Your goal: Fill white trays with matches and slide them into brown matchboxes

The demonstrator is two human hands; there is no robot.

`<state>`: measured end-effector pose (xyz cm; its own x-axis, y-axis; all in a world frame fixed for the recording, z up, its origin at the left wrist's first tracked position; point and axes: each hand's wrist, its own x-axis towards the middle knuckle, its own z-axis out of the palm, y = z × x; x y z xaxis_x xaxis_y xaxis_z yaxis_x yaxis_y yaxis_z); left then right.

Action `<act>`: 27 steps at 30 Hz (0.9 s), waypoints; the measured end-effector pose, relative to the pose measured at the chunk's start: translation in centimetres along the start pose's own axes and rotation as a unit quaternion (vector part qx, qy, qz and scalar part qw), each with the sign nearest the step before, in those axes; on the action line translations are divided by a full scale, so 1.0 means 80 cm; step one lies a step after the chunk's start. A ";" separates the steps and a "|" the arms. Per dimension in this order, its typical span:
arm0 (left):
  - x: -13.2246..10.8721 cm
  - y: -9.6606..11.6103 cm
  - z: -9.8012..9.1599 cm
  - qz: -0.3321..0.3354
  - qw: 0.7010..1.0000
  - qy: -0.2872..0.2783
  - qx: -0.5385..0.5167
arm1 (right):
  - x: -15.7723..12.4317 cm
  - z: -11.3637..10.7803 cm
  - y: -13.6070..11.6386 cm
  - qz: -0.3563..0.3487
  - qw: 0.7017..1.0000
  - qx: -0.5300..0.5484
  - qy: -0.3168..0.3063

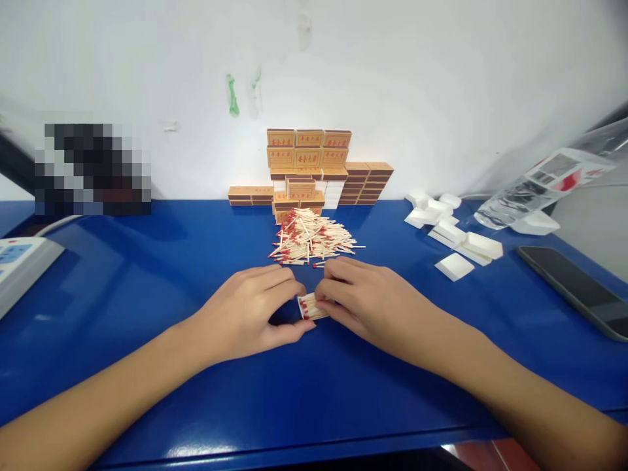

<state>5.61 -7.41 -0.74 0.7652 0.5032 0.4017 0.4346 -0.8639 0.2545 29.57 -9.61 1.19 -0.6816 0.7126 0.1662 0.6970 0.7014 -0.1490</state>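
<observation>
A small white matchbox tray (pixel 314 307) with red-tipped matches in it lies on the blue table between my hands. My left hand (pixel 265 306) grips its left end, thumb at the near edge and fingers at the far edge. My right hand (pixel 354 294) is closed over the tray's right part, its fingertips at the matches; that end of the tray is hidden. Just beyond my hands lies a loose pile of matches (pixel 314 235). Behind the pile, yellow-brown matchboxes (pixel 307 159) are stacked against the wall.
Several white trays (pixel 451 229) lie scattered at the right, beside a clear plastic bottle (pixel 540 186) and a dark phone (pixel 574 288). A white power strip (pixel 27 265) is at the left edge of the blue table (pixel 220 412).
</observation>
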 end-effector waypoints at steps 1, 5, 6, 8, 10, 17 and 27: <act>0.000 0.000 0.000 -0.001 1.000 0.000 -0.001 | -0.001 0.000 0.001 -0.001 1.000 0.001 0.003; 0.000 -0.001 0.001 0.000 1.000 -0.003 -0.005 | -0.003 -0.004 0.004 -0.011 0.999 0.037 0.001; 0.000 -0.002 0.001 0.000 1.000 -0.002 -0.005 | -0.004 -0.005 0.004 -0.012 0.999 0.049 -0.003; 0.000 -0.002 0.001 0.000 1.000 -0.003 -0.005 | -0.004 -0.006 0.004 -0.009 0.998 0.058 -0.006; 0.000 -0.003 0.001 -0.001 1.000 -0.001 -0.007 | -0.005 -0.005 0.003 -0.003 0.999 0.046 -0.001; -0.002 -0.001 -0.001 -0.012 1.000 -0.002 -0.015 | -0.007 0.000 0.000 -0.002 0.999 0.040 0.003; -0.002 -0.003 0.004 -0.042 0.999 -0.012 0.007 | -0.006 -0.002 0.004 0.024 0.992 0.122 0.000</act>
<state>5.53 -7.26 -1.19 0.7377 0.5727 0.3576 0.5036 -0.8195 0.2737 30.11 -9.74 1.19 -0.6483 0.7458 0.1529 0.6545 0.6486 -0.3886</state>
